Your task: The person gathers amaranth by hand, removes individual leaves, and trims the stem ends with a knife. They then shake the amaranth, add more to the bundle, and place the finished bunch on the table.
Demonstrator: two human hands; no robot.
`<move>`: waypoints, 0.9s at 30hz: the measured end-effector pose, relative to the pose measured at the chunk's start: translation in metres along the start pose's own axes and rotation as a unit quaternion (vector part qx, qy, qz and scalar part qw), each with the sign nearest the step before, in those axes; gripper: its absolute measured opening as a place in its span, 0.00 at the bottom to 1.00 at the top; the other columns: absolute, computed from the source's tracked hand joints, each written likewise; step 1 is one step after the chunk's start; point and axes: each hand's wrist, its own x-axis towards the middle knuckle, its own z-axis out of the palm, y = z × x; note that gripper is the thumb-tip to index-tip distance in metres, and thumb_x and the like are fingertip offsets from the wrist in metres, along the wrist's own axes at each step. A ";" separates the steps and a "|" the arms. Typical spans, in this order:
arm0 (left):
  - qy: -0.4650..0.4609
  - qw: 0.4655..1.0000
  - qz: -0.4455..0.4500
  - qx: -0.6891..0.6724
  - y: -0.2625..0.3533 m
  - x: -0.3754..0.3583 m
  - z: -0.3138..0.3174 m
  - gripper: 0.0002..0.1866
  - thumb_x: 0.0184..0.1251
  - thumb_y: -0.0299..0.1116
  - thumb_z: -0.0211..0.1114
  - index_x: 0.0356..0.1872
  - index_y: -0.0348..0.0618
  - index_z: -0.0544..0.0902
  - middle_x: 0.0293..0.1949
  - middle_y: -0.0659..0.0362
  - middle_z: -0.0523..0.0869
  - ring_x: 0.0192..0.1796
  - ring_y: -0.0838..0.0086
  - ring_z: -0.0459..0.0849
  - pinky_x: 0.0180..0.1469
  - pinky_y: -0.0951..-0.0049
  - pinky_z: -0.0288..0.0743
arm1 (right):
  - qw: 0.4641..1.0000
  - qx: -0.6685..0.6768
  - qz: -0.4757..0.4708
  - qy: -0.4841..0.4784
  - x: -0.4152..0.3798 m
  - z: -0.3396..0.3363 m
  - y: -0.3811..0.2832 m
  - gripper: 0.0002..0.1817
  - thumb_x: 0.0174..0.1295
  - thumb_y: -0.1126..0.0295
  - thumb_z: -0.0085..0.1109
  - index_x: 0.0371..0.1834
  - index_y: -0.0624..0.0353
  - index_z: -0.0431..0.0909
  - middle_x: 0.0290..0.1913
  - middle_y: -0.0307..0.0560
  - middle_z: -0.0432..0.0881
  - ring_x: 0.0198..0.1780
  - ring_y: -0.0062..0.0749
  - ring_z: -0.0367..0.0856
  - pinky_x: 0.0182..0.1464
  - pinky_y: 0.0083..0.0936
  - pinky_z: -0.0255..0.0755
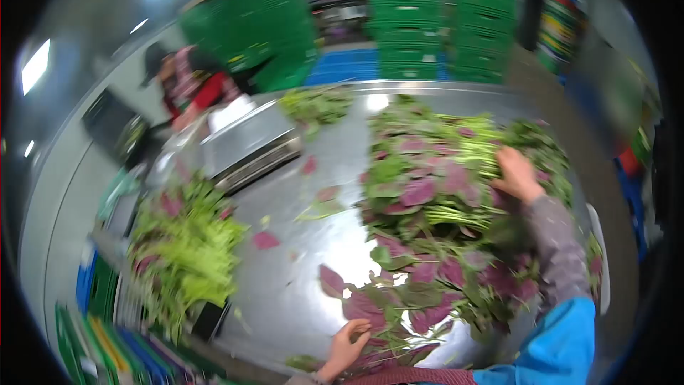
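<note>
A large heap of red amaranth (427, 178), green leaves with purple patches and pale stems, covers the right half of a metal table (285, 299). My right hand (519, 175) reaches over the heap's right side, its fingers and thumb round some stems; the fingertips sink among them. Close to the table's near edge is my left hand (348, 348), its fingers curled towards the thumb beside loose purple leaves (363, 306). Whether a stem is between those fingers cannot be made out.
A metal weighing scale (249, 146) stands at the back left, a person (192, 85) bent behind it. Light-green leafy vegetables (203, 249) lie at the left edge. Stacked green crates (406, 21) rise beyond the table. Colourful crates (121, 349) sit at lower left.
</note>
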 end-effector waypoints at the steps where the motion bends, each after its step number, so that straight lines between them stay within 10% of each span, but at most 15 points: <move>1: 0.006 1.000 -0.001 -0.007 0.012 -0.003 0.002 0.14 0.59 0.25 0.58 0.46 0.36 0.74 0.41 0.58 0.81 0.46 0.77 0.78 0.49 0.77 0.71 | 0.999 -0.001 -0.011 0.037 0.000 0.002 0.000 0.29 0.34 0.64 0.71 0.42 0.62 0.70 0.43 0.53 0.72 0.46 0.45 0.73 0.46 0.38 0.70; 17: -0.002 0.998 0.002 0.056 0.003 -0.005 -0.001 0.15 0.58 0.28 0.58 0.48 0.40 0.73 0.43 0.56 0.80 0.45 0.70 0.80 0.48 0.72 0.72 | 0.992 -0.057 0.018 0.110 0.005 0.013 -0.012 0.27 0.26 0.73 0.70 0.34 0.58 0.68 0.40 0.47 0.68 0.45 0.43 0.68 0.41 0.37 0.65; 22: 0.002 0.999 0.009 0.049 0.006 0.005 -0.001 0.14 0.58 0.28 0.59 0.46 0.39 0.75 0.42 0.57 0.81 0.45 0.73 0.79 0.49 0.72 0.72 | 0.993 -0.078 0.023 0.089 0.007 0.057 0.013 0.43 0.29 0.75 0.69 0.56 0.60 0.60 0.42 0.49 0.71 0.45 0.42 0.71 0.40 0.33 0.67; 27: 0.052 0.951 0.113 0.284 0.035 0.011 -0.011 0.13 0.54 0.31 0.60 0.43 0.44 0.76 0.40 0.57 0.79 0.47 0.65 0.76 0.52 0.65 0.61 | 0.991 -0.065 -0.052 0.105 0.003 0.063 0.022 0.41 0.33 0.77 0.65 0.58 0.60 0.59 0.36 0.48 0.75 0.39 0.45 0.74 0.38 0.35 0.69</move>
